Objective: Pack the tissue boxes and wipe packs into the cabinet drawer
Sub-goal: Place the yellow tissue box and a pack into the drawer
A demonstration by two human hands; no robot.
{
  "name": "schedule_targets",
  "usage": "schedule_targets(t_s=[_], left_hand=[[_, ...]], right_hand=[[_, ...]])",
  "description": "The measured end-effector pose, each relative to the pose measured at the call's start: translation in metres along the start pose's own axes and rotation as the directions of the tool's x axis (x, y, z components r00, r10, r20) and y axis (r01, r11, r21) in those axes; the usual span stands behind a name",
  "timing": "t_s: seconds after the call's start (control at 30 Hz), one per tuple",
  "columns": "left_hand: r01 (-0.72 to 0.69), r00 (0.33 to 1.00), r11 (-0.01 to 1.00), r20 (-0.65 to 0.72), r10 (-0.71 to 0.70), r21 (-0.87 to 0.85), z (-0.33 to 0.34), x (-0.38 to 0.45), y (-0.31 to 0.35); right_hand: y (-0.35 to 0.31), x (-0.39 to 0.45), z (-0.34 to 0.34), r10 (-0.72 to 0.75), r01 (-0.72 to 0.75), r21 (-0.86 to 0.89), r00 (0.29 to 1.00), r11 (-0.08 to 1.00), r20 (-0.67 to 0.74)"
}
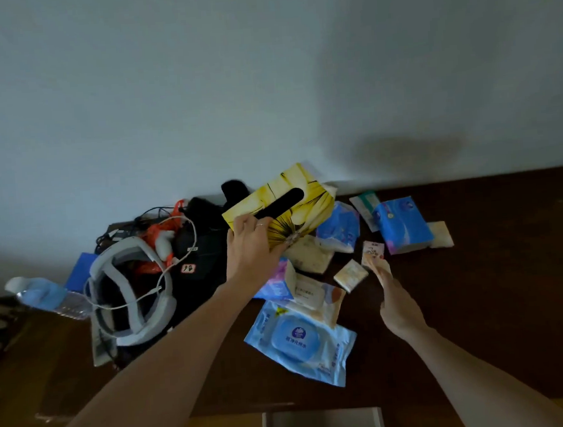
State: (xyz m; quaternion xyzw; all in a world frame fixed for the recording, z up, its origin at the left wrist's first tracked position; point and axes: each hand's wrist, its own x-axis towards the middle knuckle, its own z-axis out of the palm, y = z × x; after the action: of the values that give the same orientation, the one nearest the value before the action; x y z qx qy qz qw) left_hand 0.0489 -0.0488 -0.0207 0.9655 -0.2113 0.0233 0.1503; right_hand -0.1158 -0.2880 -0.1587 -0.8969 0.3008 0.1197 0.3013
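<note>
Scanning from the left, I note a water bottle [51, 297], then a grey headset [129, 290] and a black bag [203, 252]; none belongs to the task. My left hand [252, 248] is clamped on the near end of the yellow tissue box [283, 210], thumb on top, fingers beneath. The box is raised off the dark table [495, 281], its long axis running up and to the right, away from me. Below it lies the blue wipe pack [299, 342], flat, between both forearms. My right hand [396, 302] is open, fingers extended, fingertips at a small tissue packet [374, 256]; I cannot tell whether it is pinched. The open drawer [321, 425] sits at the bottom edge, directly toward me, so I judge the box must travel back and down.
</note>
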Motion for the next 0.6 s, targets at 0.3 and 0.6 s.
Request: schedule_targets(t_s=[0.3,0.6], left_hand=[[-0.067,0.998,0.987,-0.021,0.065,-0.148,-0.040,-0.194,0.029],[-0.170,0.941,0.962,0.255,0.224,-0.215,0.074,-0.373,0.000]], right_hand=[[0.015,-0.154,0.001,-0.076,0.111,0.302,0.989,0.947,-0.126],[0.105,-0.261,0.082,0.154,-0.092,0.434,0.982,0.896,-0.111]])
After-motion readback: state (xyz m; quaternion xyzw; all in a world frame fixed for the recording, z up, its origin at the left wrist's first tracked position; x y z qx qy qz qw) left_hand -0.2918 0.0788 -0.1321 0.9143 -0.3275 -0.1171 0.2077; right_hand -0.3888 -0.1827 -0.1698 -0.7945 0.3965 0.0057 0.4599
